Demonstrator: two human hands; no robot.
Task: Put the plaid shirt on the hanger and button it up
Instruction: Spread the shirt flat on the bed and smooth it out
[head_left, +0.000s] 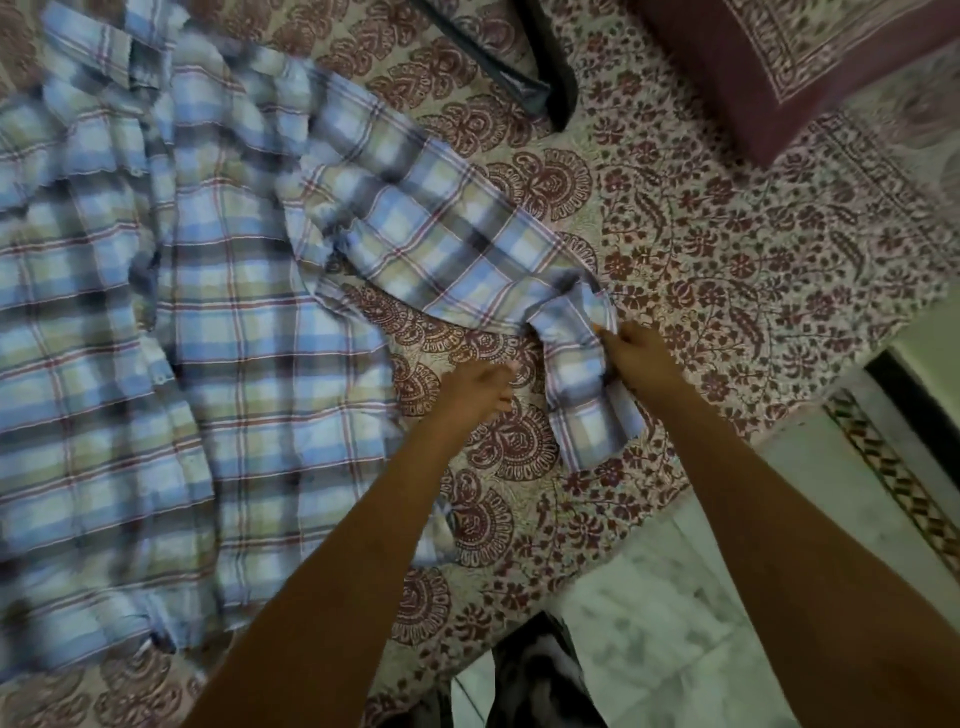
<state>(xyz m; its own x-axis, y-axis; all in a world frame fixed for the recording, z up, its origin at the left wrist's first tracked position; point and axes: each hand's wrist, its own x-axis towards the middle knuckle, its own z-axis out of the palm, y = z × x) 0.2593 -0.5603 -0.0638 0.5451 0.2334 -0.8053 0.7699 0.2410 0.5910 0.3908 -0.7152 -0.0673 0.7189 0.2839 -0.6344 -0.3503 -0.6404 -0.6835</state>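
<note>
Dim, soft light; motion blur; wide-angle edge distortion.

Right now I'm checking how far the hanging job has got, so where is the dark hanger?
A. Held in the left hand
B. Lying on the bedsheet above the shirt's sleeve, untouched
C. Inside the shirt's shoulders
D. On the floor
B: the dark hanger lies on the printed bedsheet, clear of the plaid shirt, while the right hand grips the sleeve cuff and the left hand is beside it.
</note>
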